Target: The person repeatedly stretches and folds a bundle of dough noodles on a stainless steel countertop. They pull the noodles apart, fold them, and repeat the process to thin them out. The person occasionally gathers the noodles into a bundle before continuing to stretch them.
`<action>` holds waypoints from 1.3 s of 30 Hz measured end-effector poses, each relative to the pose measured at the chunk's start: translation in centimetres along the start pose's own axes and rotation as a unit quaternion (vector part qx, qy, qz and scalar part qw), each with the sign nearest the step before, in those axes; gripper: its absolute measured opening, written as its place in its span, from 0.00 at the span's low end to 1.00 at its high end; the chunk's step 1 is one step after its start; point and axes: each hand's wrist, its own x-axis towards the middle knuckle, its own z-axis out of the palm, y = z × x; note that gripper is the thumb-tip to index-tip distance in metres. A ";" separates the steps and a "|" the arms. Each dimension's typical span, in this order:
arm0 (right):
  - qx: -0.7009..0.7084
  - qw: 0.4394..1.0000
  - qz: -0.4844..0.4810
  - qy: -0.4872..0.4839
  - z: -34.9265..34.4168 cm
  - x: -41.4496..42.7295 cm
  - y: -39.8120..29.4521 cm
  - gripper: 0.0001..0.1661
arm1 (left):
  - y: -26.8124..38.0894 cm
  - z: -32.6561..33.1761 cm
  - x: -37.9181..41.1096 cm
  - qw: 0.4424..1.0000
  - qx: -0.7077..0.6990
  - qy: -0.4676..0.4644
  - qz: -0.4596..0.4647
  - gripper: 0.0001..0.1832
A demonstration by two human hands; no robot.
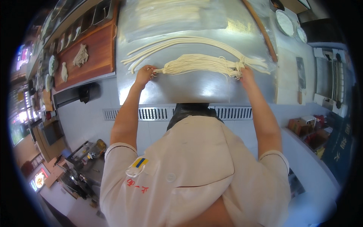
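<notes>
A bundle of thin hand-pulled noodles (198, 63) stretches from side to side just over the steel worktop (181, 88). My left hand (146, 76) grips its narrow left end, where the strands draw together into a thin tail. At the right end, my right hand (246, 74) holds the looped, gathered strands; some fingers are hidden behind the dough. Several thick dough ropes (184, 42) lie in an arc beyond the bundle, and their right ends pass close behind my right hand. A few loose strands hang below the bundle near its right end.
Covered dough strips (173, 12) lie under plastic film at the back. A wooden rolling pin (262, 31) rests at the right, near a long-bladed knife (300, 73) and a bowl of white powder (284, 22). Crumpled cloths (81, 56) sit on a brown board (99, 48) at left.
</notes>
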 end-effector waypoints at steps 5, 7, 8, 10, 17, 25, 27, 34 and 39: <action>-0.006 1.000 0.006 -0.014 -0.2 -0.4 -0.1 0.16 | -1.2 0.5 -0.6 0.973 0.198 0.055 0.108 0.13; -0.011 1.000 0.013 -0.008 -0.4 -0.4 0.0 0.17 | -1.2 0.9 -1.3 0.947 0.284 0.034 0.146 0.14; -0.013 1.000 0.015 -0.006 -0.4 -0.3 0.0 0.17 | -1.2 1.2 -1.7 0.937 0.317 0.022 0.147 0.14; -0.014 1.000 0.018 -0.013 -0.5 0.0 -0.1 0.17 | -1.0 1.3 -2.2 0.874 0.422 0.049 0.237 0.14; -0.057 0.996 -0.060 0.036 0.7 0.4 -2.7 0.21 | -0.7 0.4 -2.2 0.942 0.309 0.050 0.123 0.10; -0.324 0.868 -0.280 -0.251 16.1 -7.6 1.1 0.27 | -0.4 0.1 -1.6 0.944 0.285 0.009 0.163 0.11; -0.352 0.799 -0.385 -0.299 22.8 -9.6 4.0 0.32 | 0.1 0.3 -2.1 0.947 0.285 0.009 0.147 0.12; -0.512 0.741 -0.141 -0.411 34.2 -11.1 6.4 0.18 | 1.0 -0.6 -2.9 0.960 0.212 0.068 0.170 0.03; -0.489 0.691 -0.203 -0.492 30.1 -11.3 5.5 0.15 | 3.7 -7.4 3.8 0.900 0.131 0.382 0.163 0.02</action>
